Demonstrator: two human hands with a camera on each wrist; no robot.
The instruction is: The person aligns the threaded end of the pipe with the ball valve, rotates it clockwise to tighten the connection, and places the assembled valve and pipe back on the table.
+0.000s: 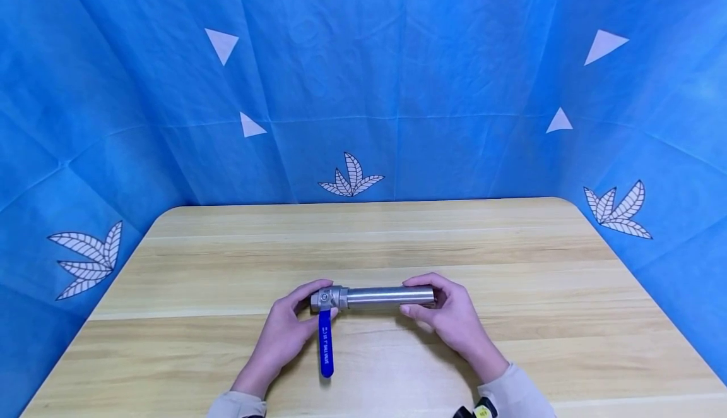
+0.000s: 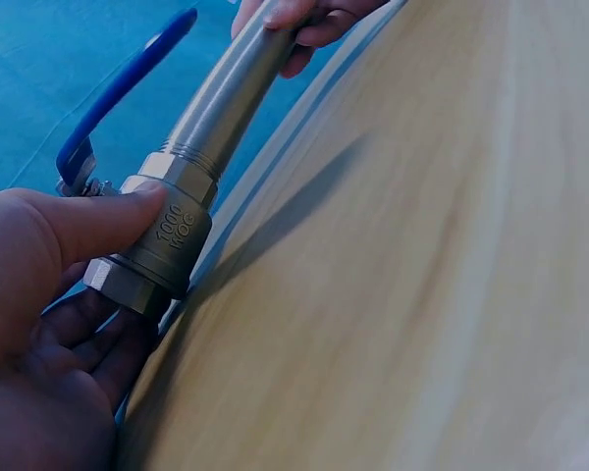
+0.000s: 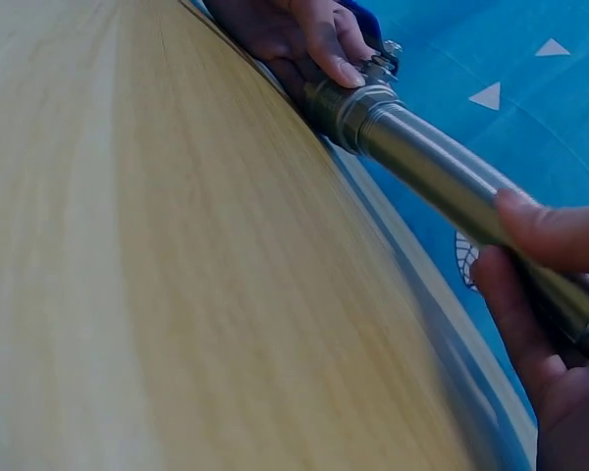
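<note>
A steel ball valve [image 1: 328,297] with a blue lever handle [image 1: 325,345] is joined to a straight metal pipe [image 1: 377,297]. My left hand [image 1: 283,333] grips the valve body, thumb on the near side; in the left wrist view raised lettering, "1000 WOG", shows beside the thumb. The lever points toward me in the head view. The pipe's right end is held between the thumb and fingers of my right hand [image 1: 454,317]. In the right wrist view the pipe [image 3: 442,177] runs from the valve to this hand, its open end showing near the palm.
Under the hands lies a light wooden table [image 1: 397,235] with rounded far corners. A blue cloth [image 1: 397,77] with white leaf and triangle prints hangs behind it and along both sides. A dark strap with a yellow label [image 1: 483,412] sits by the right sleeve.
</note>
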